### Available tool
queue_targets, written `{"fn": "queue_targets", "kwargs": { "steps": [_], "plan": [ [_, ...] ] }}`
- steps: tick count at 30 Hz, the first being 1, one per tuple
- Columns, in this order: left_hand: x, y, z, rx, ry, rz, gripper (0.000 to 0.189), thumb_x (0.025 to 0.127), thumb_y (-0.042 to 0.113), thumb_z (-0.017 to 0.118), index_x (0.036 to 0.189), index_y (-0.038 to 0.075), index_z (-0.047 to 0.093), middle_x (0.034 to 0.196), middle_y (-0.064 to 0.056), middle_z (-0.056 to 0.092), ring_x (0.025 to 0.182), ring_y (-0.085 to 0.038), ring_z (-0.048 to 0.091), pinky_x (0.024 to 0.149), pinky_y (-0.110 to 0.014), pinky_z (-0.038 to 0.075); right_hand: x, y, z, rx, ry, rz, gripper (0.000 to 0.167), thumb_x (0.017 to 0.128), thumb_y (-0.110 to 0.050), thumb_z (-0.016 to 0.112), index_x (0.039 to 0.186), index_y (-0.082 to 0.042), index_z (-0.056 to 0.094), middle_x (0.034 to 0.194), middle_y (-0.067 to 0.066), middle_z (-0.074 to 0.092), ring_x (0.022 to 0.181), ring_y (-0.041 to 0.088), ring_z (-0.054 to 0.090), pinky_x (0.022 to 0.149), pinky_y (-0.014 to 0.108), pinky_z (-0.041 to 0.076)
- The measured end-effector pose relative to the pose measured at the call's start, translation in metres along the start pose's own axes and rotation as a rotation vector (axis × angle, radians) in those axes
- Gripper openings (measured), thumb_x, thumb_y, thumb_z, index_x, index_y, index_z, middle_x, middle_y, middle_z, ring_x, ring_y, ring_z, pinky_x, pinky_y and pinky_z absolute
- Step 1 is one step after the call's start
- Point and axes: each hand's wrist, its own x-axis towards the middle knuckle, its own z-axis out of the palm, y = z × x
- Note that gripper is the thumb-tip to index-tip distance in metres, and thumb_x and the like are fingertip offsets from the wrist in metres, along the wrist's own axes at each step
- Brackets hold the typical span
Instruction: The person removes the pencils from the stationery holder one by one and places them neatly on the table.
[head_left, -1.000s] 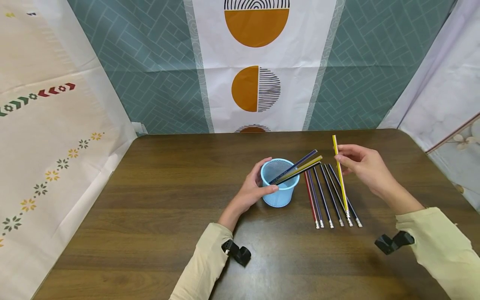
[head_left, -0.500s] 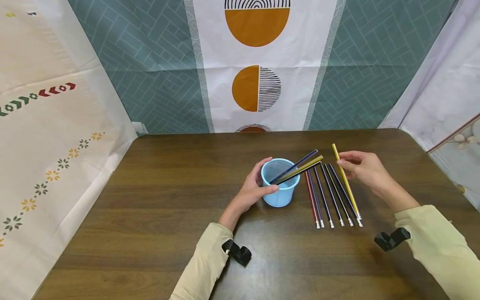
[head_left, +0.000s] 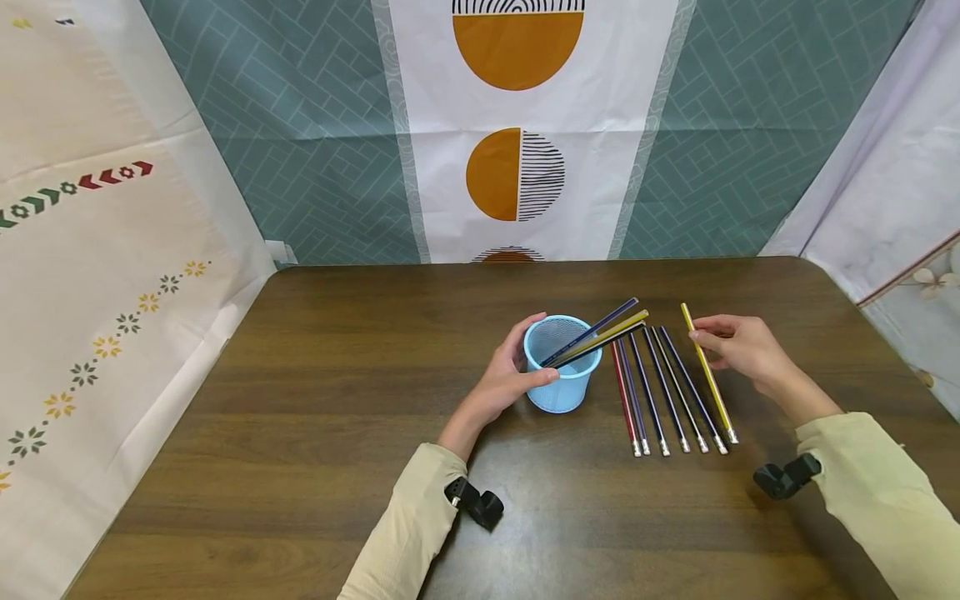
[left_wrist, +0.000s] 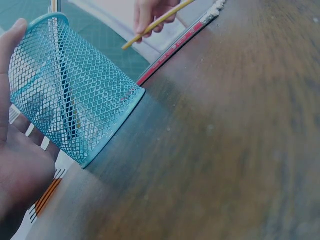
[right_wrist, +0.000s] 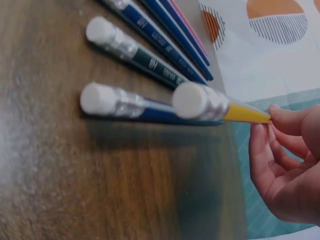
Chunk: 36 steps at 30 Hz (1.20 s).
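Note:
Around the near left side of a light-blue mesh pencil cup (head_left: 558,392), my left hand (head_left: 504,379) holds on with its thumb at the rim. A few pencils (head_left: 600,337) lean out of the cup toward the right. My right hand (head_left: 738,346) pinches a yellow pencil (head_left: 705,367) by its upper part between thumb and fingertips. Its white eraser end (right_wrist: 192,101) points back toward me, slightly above the table in the right wrist view. Just left of it lies a row of several pencils (head_left: 660,392), one red and the others dark, erasers toward me.
The brown wooden table (head_left: 337,375) reaches back to a teal patterned cloth (head_left: 315,167) with a white printed panel. A cream embroidered cloth (head_left: 90,333) hangs at the left. Black wrist cameras (head_left: 474,502) sit on both sleeves.
The yellow pencil has moved right and lower in my right hand, from over the row to beside its right end. My left hand and the cup stay put.

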Motion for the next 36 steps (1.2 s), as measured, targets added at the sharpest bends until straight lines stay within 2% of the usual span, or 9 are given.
{"fn": "queue_targets", "kwargs": {
  "steps": [9,16,21,29,31,36],
  "plan": [
    [0.000,0.001,0.000,0.004,-0.006,-0.009,0.089,0.080,0.027,0.079,0.149,0.000,0.028,0.137,-0.020,0.044,0.125,-0.025,0.043,0.105,-0.038,0.031,0.003,0.011,-0.002,-0.014,-0.014,0.017,0.045,0.098,-0.020,0.057,0.124,0.017,0.053,0.112,0.025,0.062,0.075,0.000,0.055,0.062,0.028,0.054],
    [-0.001,0.001,0.000,-0.005,-0.007,-0.008,0.081,0.083,0.015,0.076,0.149,0.003,0.030,0.138,-0.022,0.044,0.127,-0.030,0.041,0.106,-0.041,0.030,0.003,0.018,0.000,0.013,-0.026,0.030,0.044,0.099,-0.016,0.056,0.124,0.020,0.050,0.100,0.016,0.065,0.073,0.001,0.055,0.061,0.027,0.054],
    [0.000,0.001,0.000,-0.002,-0.004,0.000,0.084,0.082,0.018,0.078,0.148,0.002,0.029,0.137,-0.021,0.045,0.126,-0.028,0.042,0.106,-0.039,0.031,0.003,0.023,0.002,-0.011,-0.039,0.046,0.044,0.099,-0.016,0.056,0.123,0.019,0.051,0.093,0.011,0.064,0.072,0.003,0.055,0.060,0.027,0.054],
    [0.001,-0.001,-0.001,0.006,-0.005,0.003,0.095,0.078,0.037,0.081,0.148,0.000,0.028,0.137,-0.019,0.045,0.125,-0.023,0.043,0.105,-0.037,0.032,0.003,0.029,0.002,-0.054,-0.010,0.050,0.042,0.099,-0.018,0.056,0.122,0.017,0.053,0.093,0.012,0.065,0.071,0.002,0.054,0.059,0.026,0.053],
    [0.001,0.000,-0.001,0.008,-0.004,-0.001,0.092,0.079,0.035,0.080,0.148,0.002,0.029,0.137,-0.019,0.045,0.125,-0.023,0.043,0.104,-0.036,0.032,0.003,0.029,0.002,-0.069,-0.004,0.046,0.042,0.099,-0.019,0.056,0.121,0.017,0.054,0.090,0.010,0.065,0.070,0.003,0.054,0.057,0.026,0.051],
    [0.000,0.001,0.000,0.000,0.001,-0.010,0.082,0.082,0.019,0.078,0.148,0.005,0.032,0.137,-0.020,0.045,0.125,-0.025,0.043,0.105,-0.037,0.032,0.002,0.028,0.003,-0.103,0.014,0.042,0.041,0.098,-0.020,0.057,0.119,0.016,0.056,0.078,0.004,0.063,0.063,0.006,0.052,0.052,0.026,0.045]
  ]
}}
